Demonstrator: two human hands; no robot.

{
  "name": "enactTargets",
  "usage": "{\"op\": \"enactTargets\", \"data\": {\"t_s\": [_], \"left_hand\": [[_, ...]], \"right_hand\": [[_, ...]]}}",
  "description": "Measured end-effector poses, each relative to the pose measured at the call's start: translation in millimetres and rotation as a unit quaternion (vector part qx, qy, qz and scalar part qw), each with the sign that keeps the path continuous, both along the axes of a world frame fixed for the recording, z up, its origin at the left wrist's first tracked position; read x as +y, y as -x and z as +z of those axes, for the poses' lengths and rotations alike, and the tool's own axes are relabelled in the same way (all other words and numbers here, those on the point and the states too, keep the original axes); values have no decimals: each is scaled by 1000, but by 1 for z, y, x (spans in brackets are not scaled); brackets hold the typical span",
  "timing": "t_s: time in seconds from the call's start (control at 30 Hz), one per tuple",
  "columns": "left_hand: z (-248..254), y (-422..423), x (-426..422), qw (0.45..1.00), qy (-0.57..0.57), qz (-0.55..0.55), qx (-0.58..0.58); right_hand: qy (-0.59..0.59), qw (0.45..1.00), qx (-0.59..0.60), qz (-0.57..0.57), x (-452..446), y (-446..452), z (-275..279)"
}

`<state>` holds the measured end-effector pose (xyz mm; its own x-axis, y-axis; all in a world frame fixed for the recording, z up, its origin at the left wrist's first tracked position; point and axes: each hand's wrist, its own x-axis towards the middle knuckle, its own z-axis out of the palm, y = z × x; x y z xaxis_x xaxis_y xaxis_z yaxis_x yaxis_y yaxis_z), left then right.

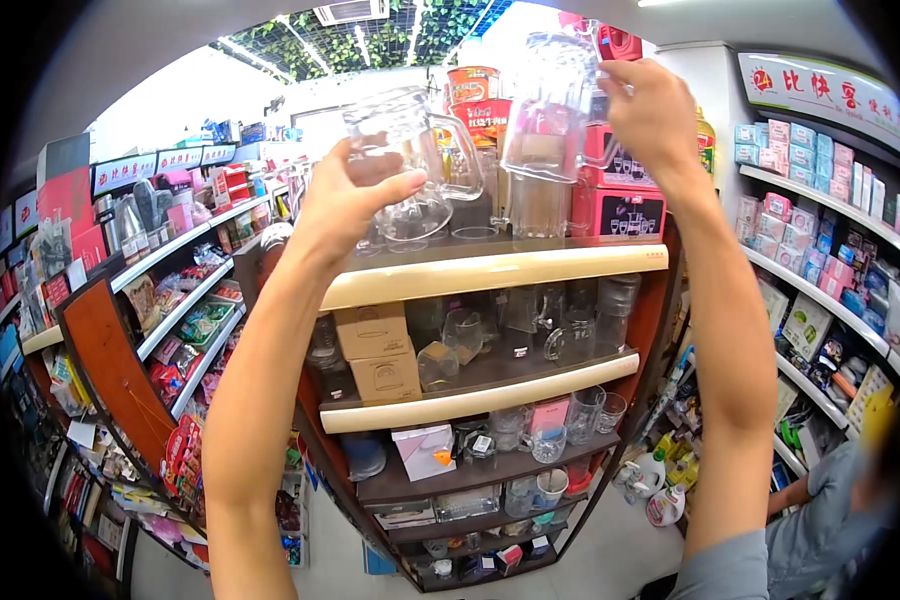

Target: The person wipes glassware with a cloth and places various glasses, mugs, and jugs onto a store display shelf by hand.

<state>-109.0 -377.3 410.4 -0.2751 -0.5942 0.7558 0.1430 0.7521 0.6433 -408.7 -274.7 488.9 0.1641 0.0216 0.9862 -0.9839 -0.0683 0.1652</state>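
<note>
Above the top shelf, my left hand (355, 195) is closed around the body of a clear glass mug (440, 125). Its fingers show through the glass, and the mug's handle points right. My right hand (655, 115) grips a clear ribbed glass pitcher (550, 105) at its handle side, fingers pinched near the upper part. The pitcher hangs tilted, higher than the mug and apart from it. Below it, another clear glass vessel (540, 208) stands on the top shelf. Pink boxes (620, 213) sit right of that vessel.
The shelf unit's cream top edge (500, 278) runs under my hands. Lower shelves hold brown boxes (382, 372), glass mugs and cups (548, 442). Stocked shelves line both sides. White jugs (648, 470) stand on the floor. A person in grey (835, 510) is at the lower right.
</note>
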Motion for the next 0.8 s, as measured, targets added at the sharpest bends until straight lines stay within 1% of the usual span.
{"op": "enactTargets", "data": {"t_s": [0.03, 0.1, 0.13, 0.2, 0.23, 0.27, 0.33, 0.37, 0.5, 0.57, 0.6, 0.67, 0.7, 0.73, 0.8], "left_hand": [[1, 10, -9, 1000, 2, -2, 0], [3, 33, -22, 996, -75, -46, -12], [3, 42, -29, 996, -72, -47, -12], [3, 59, -38, 996, -56, -33, -55], [3, 65, -38, 996, -40, 3, -84], [3, 69, -44, 996, -37, 0, -84], [-1, 77, -58, 988, -28, 32, -146], [-3, 80, -62, 986, -41, 41, -155], [-12, 91, -81, 987, -45, 42, -148], [-14, 91, -72, 981, -91, 48, -165], [-16, 91, -67, 982, -86, 50, -163], [-15, 89, -57, 981, -99, 42, -160], [-16, 91, -65, 976, -84, 74, -188], [-17, 91, -60, 979, -95, 47, -173], [-22, 95, -84, 979, -65, 45, -189]], "right_hand": [[3, 1000, -4, -15, 17, 0, 1], [19, 999, -7, -29, 35, 12, 1], [21, 999, -7, -31, 43, 19, 1], [22, 999, 7, -43, 61, 29, -1], [15, 999, 1, -44, 69, 31, -4], [17, 999, 2, -47, 76, 32, -7], [2, 998, -25, -56, 93, 30, -12], [4, 998, -18, -61, 99, 32, -15], [26, 998, 11, -58, 114, 36, -22], [14, 998, -5, -57, 121, 33, -24], [-1, 998, -22, -55, 124, 30, -26], [15, 999, -11, -40, 125, 27, -29], [12, 999, -8, -41, 125, 26, -31], [11, 999, -4, -42, 126, 24, -32], [3, 999, -12, -41, 127, 19, -36]]}}
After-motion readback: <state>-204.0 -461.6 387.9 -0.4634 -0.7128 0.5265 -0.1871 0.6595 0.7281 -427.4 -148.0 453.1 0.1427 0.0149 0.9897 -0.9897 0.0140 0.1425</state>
